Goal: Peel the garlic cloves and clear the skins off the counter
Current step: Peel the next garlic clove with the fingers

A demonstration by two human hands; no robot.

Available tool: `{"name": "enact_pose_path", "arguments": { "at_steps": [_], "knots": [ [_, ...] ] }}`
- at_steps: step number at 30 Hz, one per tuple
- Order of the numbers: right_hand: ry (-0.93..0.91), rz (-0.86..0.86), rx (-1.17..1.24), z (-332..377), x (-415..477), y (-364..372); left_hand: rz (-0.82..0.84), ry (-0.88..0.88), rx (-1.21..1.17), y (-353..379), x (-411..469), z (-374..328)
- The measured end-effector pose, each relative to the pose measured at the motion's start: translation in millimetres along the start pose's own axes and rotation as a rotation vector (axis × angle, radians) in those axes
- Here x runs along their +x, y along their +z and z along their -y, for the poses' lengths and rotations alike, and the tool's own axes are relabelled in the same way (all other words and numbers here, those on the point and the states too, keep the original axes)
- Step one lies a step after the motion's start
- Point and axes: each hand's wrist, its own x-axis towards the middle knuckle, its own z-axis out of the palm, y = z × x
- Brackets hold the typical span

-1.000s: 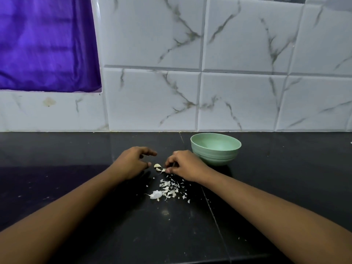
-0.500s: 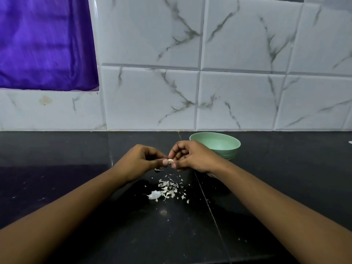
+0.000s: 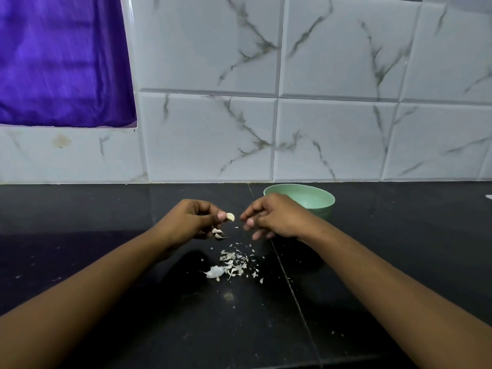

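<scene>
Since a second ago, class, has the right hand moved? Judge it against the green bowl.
Yes. The right hand has risen: it sat below the rim of the green bowl, and now it covers that rim's left end.

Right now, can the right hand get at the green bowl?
Probably yes: the green bowl sits just behind the right hand, with nothing between them. The left hand pinches the garlic clove.

My right hand (image 3: 274, 217) hides the near-left rim of the bowl (image 3: 319, 198); whether its fingertips (image 3: 250, 222) pinch anything is too small to tell. The purple cloth (image 3: 61, 62) runs off the left and top edges
</scene>
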Motion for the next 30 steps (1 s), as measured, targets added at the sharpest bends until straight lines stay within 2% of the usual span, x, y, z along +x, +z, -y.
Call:
{"name": "enact_pose_path", "arguments": {
  "at_steps": [3, 8, 9, 11, 14, 19, 22, 23, 27, 30],
  "knots": [
    [-0.002, 0.03, 0.061, 4.6, -7.5, -5.7, 0.008, -0.089, -0.056, -2.4, 0.6, 1.4],
    [-0.041, -0.137, -0.064, 8.6, -7.1, -2.5, 0.017, -0.118, -0.046, -1.9, 1.3, 1.0],
    [-0.049, -0.118, -0.036, 8.4, -6.7, -0.7, 0.026, -0.12, -0.037, -1.8, 1.6, 1.2],
    [-0.028, 0.026, 0.056, 8.4, -8.4, 0.9, 0.042, -0.127, -0.016, -1.4, 1.7, 1.9],
    [0.041, 0.17, -0.007, 4.6, -9.0, -4.4, 0.052, -0.129, -0.007, -1.2, 1.4, 2.9],
    [-0.052, 0.037, -0.022, 11.0, -14.9, -9.1, 0.046, -0.153, -0.057, -0.3, 2.5, 5.5],
    [-0.107, -0.122, -0.154, 10.3, -11.6, -6.9, 0.052, -0.161, -0.069, 0.2, 2.8, 5.9],
    [-0.108, -0.1, -0.147, 10.0, -10.9, -6.3, 0.054, -0.16, -0.067, 0.2, 2.8, 5.8],
    [0.01, 0.191, -0.163, 3.8, -10.2, -7.2, 0.049, -0.151, -0.057, -0.8, 2.8, 5.7],
    [-0.025, 0.077, -0.135, 4.0, -9.5, -12.9, 0.057, -0.15, -0.049, -1.2, 2.9, 5.9]
  ]
}}
